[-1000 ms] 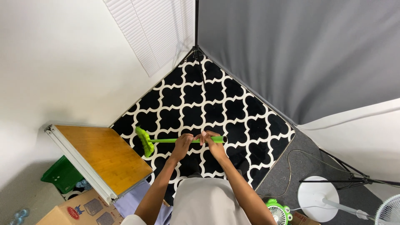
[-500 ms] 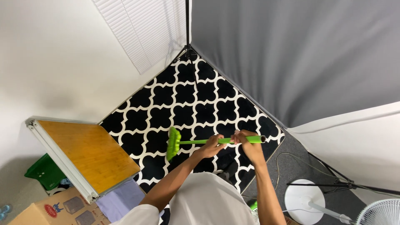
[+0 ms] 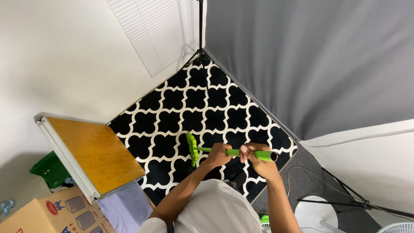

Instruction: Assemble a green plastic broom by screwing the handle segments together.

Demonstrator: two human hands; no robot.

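Observation:
A bright green broom [image 3: 233,152] points left, and both my hands grip its handle. My left hand [image 3: 218,155] holds the handle nearer the brush head [image 3: 191,149]. My right hand [image 3: 257,159] holds it close to the black-capped end at the right. The bristles rest on a black and white patterned rug [image 3: 185,108] that fills the corner of the room. My arms and pale shirt cover the rug's near edge.
A wooden folding table [image 3: 88,153] stands at the left, with a green bin [image 3: 47,169] and a cardboard box [image 3: 47,213] beside it. A light-stand tripod [image 3: 199,47] sits in the far corner. A grey backdrop [image 3: 310,56] hangs right; a fan base [image 3: 315,215] and stand legs lie lower right.
The broom head has swept from the table's edge rightward across the rug toward me. Both hands stayed on the handle and moved right and nearer.

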